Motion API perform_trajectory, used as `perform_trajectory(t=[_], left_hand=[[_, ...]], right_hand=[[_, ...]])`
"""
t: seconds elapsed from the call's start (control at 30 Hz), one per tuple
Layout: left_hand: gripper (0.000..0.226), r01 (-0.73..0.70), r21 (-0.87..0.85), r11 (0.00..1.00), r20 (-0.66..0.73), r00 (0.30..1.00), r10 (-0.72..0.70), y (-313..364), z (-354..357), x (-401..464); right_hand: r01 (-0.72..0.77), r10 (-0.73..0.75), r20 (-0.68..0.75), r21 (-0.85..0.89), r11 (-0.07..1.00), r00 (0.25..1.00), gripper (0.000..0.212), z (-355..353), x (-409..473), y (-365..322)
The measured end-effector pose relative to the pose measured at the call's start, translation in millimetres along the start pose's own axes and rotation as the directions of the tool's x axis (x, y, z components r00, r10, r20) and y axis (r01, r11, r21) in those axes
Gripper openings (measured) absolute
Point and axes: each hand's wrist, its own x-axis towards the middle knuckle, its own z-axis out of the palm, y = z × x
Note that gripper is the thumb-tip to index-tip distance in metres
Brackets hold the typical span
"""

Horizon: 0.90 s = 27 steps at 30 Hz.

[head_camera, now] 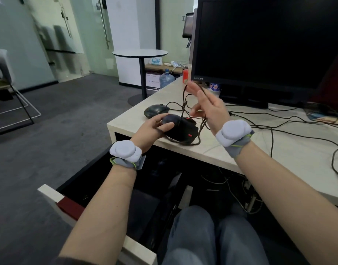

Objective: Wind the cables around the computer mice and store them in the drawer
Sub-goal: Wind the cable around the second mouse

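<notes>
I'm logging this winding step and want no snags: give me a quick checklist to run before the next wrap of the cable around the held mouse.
1. Left hand grips the black mouse firmly: ok.
2. Right hand has the cable lifted, ready to wrap: ok.
3. Cable free of tangles: not ok, loose loops hang beside the mouse at the desk edge.
4. Second mouse clear of the loops: cannot tell, cords run close by.
5. Drawer open below to receive it: ok.
6. Plug end free: cannot tell.
</notes>
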Motion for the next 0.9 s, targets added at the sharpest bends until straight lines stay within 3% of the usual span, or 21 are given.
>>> perform_trajectory(t=[0.07, 0.2, 0.37, 0.63, 0.77, 0.9], left_hand=[[0.045, 0.020, -0.046, 0.999, -0.001, 1.000, -0.020, 2, 0, -1], [0.022, 0.024, -0.195, 0.981, 0.055, 0.998, -0.013, 3, -2, -2], [0.033, 0.090, -0.399, 0.913, 0.144, 0.989, -0.035, 9, -4, -4], [0.030, 0.306, -0.325, 0.895, 0.364, 0.914, -0.180, 9, -6, -17], [0.048, 0.262, -0.496, 0.828, 0.399, 0.915, -0.051, 15, -10, -22], [0.060, 0.186, -0.674, 0.715, 0.296, 0.955, 0.030, 17, -16, -22]], right_hand=[[0.015, -0.018, -0.046, -0.069, 0.998, 0.999, 0.028, -8, 6, 0], [-0.003, -0.016, -0.096, -0.187, 0.982, 0.995, 0.034, -23, 14, 6], [-0.050, 0.001, -0.205, -0.237, 0.970, 0.979, 0.038, -34, 17, 16], [-0.038, -0.011, -0.209, -0.231, 0.972, 0.978, 0.038, -32, 22, 12], [-0.097, 0.053, -0.170, -0.263, 0.960, 0.984, 0.038, -28, 18, 13], [-0.215, 0.191, -0.110, -0.279, 0.936, 0.975, 0.035, -22, 16, 20]])
